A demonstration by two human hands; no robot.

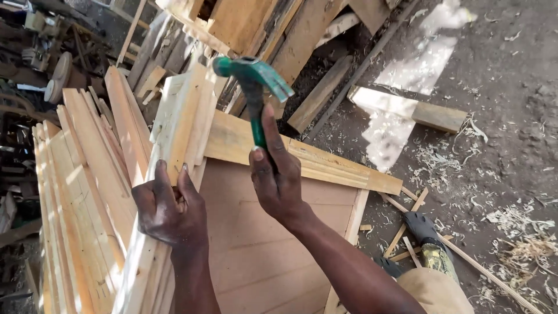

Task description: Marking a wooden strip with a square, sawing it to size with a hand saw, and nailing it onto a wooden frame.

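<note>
Hammer's up: a green claw hammer [254,78], head raised above the far corner of the wooden frame [302,160], claw pointing right. The right hand [276,174] is wrapped tight round the lower handle, thumb laid along the shaft, a grip that looks chosen to steady the head. Wrist cocked back, forearm running up from bottom right, elbow out of sight.

The left hand [171,209] is down on the pale moulded board [180,125] that stands on edge along the frame's left side. Fingers are curled over its top edge, palm pressed against the face, seemingly bracing it so it can't shift. Whether a nail sits under those fingertips I can't tell.

Inside the frame lies a flat brown panel [256,244], smooth and bare. To the left, a stack of planed slats [75,192] leans close by. Beyond, rough offcuts [407,110] lie on the dirt floor [511,70], with curls of shavings scattered about. Down at lower right, a foot in a dark sandal [421,227] is planted beside thin strips.
</note>
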